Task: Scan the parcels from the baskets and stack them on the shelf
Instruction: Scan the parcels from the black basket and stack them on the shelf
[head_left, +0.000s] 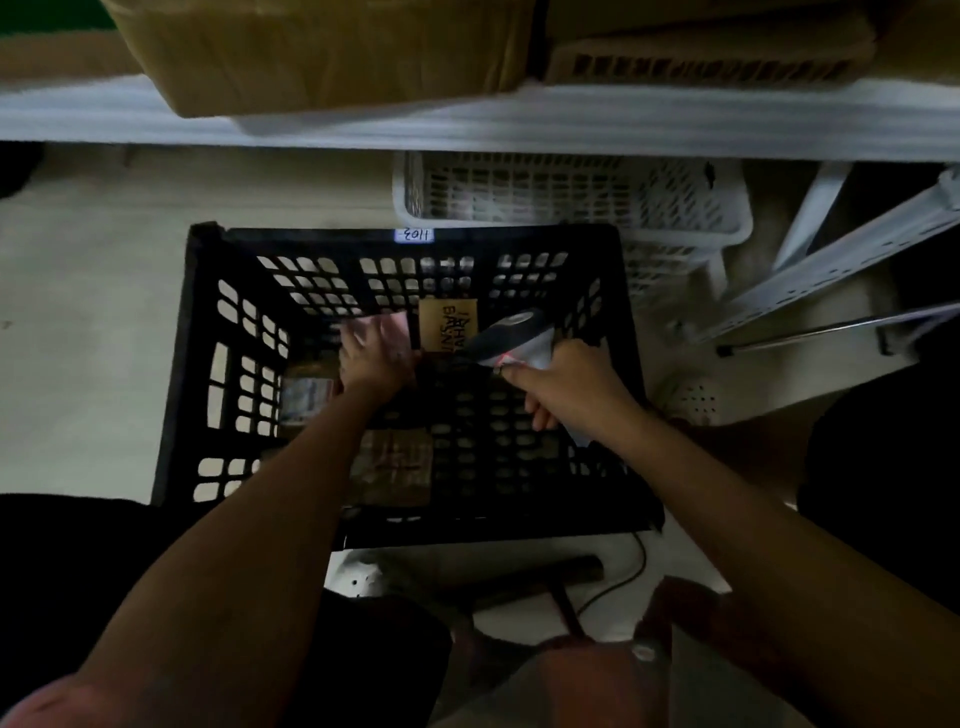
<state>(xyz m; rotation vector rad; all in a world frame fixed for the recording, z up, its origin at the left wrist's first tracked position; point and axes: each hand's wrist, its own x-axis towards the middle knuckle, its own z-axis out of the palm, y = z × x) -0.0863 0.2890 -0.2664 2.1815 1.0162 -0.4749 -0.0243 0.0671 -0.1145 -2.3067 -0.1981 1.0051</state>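
Both arms reach down into a black plastic crate (208, 364) on the floor. The left hand (371, 364) lies inside it, fingers resting on a pinkish parcel (384, 327); whether they grip it I cannot tell. Just right of that hand stands a brown cardboard parcel (448, 323) with dark lettering. The right hand (566, 387) is clamped around a handheld barcode scanner (511, 338), its head showing a red glow and pointing toward the left hand. Below the left hand lie 2 more parcels, one with a label (306, 395), one brown (392, 467). Beyond the hands sit a white basket (571, 192) and a white shelf (467, 124) carrying cardboard boxes (322, 52).
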